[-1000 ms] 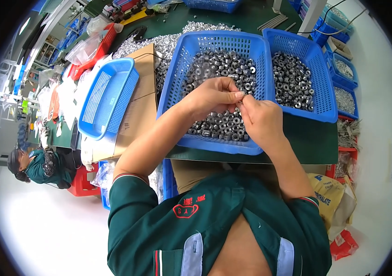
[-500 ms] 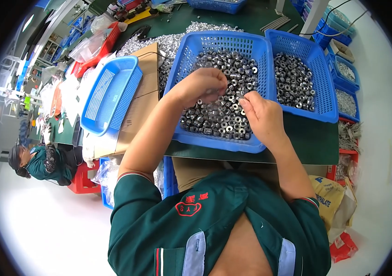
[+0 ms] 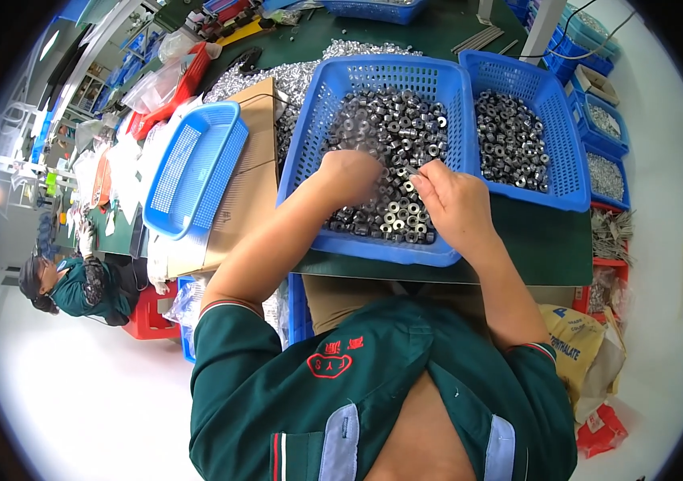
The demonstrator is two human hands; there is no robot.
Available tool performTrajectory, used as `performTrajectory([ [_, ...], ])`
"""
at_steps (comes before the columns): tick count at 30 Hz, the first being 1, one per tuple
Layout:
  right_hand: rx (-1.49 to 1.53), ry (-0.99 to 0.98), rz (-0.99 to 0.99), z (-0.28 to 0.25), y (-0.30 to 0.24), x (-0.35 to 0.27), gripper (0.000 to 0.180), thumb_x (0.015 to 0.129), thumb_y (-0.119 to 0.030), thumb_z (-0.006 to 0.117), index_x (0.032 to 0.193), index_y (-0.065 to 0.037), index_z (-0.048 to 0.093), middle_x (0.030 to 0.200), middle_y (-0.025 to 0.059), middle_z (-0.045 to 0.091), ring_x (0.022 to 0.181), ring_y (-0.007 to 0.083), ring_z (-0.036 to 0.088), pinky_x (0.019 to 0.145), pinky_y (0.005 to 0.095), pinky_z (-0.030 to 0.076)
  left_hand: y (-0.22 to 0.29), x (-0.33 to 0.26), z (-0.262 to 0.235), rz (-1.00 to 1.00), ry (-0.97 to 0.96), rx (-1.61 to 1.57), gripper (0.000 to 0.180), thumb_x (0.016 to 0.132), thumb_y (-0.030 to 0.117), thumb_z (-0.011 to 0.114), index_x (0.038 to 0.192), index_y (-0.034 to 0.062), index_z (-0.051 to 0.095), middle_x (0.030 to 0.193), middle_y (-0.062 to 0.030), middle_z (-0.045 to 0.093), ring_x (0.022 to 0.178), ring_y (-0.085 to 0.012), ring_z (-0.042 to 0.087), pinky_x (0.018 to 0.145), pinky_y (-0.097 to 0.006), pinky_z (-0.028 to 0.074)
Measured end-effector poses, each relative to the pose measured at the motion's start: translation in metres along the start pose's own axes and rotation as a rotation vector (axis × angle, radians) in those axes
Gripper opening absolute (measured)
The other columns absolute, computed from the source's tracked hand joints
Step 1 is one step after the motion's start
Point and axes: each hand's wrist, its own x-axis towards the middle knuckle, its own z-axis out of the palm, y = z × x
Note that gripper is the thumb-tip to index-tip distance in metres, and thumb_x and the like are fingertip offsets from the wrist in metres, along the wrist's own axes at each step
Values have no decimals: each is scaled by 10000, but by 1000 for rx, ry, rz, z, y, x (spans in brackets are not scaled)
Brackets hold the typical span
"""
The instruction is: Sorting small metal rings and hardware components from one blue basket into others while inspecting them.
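Observation:
A blue perforated basket (image 3: pixel 385 255) stands in front of me on the table, holding a heap of short metal nuts (image 3: pixel 405 120) with round holes. Over the heap, toward the basket's left side, my left hand (image 3: pixel 349 178) is smeared by motion, so its fingers and anything in them cannot be made out. My right hand (image 3: pixel 457 204) is above the basket's right part, thumb and forefinger pinched together. A small greyish metal piece (image 3: pixel 412 170) shows at those fingertips; its exact kind is too small to tell.
A second blue basket (image 3: pixel 570 192) of similar nuts stands at the right. A shallow blue basket (image 3: pixel 185 172) rests on cardboard (image 3: pixel 237 188) at the left. Small silvery parts (image 3: pixel 293 76) are piled behind. A co-worker (image 3: pixel 77 280) sits far left.
My left hand has moved down toward the near side of the basket and blurred. My right hand has shifted slightly left, still pinching. The baskets have barely moved in the picture.

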Motion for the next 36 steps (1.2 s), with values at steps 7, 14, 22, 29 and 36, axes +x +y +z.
performTrajectory([
  [7, 55, 2, 48, -2, -3, -1, 209, 917, -224, 588, 787, -69, 536, 555, 133, 544, 517, 339, 570, 461, 431, 395, -2, -5, -25, 102, -234, -1806, 91, 888, 131, 592, 902, 56, 543, 772, -55, 606, 576, -105, 496, 512, -198, 349],
  [14, 44, 5, 36, -2, -3, 0, 211, 909, -223, 597, 778, -70, 535, 550, 131, 538, 508, 335, 566, 455, 431, 394, -7, 2, -15, 322, -324, -2023, 143, 881, 128, 666, 852, 63, 543, 766, -73, 633, 567, -97, 485, 492, -203, 325],
  [22, 35, 4, 41, -2, -2, 0, 226, 898, -212, 605, 749, -67, 517, 544, 136, 535, 499, 338, 562, 447, 436, 391, 2, -6, -26, 256, -257, -1930, 173, 900, 176, 670, 852, 60, 550, 714, -47, 604, 566, -80, 483, 477, -202, 316],
  [29, -73, -6, -41, -2, -4, -1, 198, 856, -168, 627, 737, -72, 502, 564, 120, 550, 521, 326, 565, 478, 431, 412, 8, -7, -20, 249, -150, -1795, 195, 913, 171, 647, 871, 24, 526, 760, -116, 638, 566, -75, 466, 484, -205, 326],
  [36, -292, 12, -211, -5, -9, 2, 191, 827, -110, 638, 711, -86, 488, 559, 73, 547, 521, 261, 568, 502, 382, 414, 10, -7, -23, 158, -204, -1857, 184, 938, 166, 610, 854, 26, 525, 753, -141, 641, 540, -89, 478, 460, -208, 317],
])
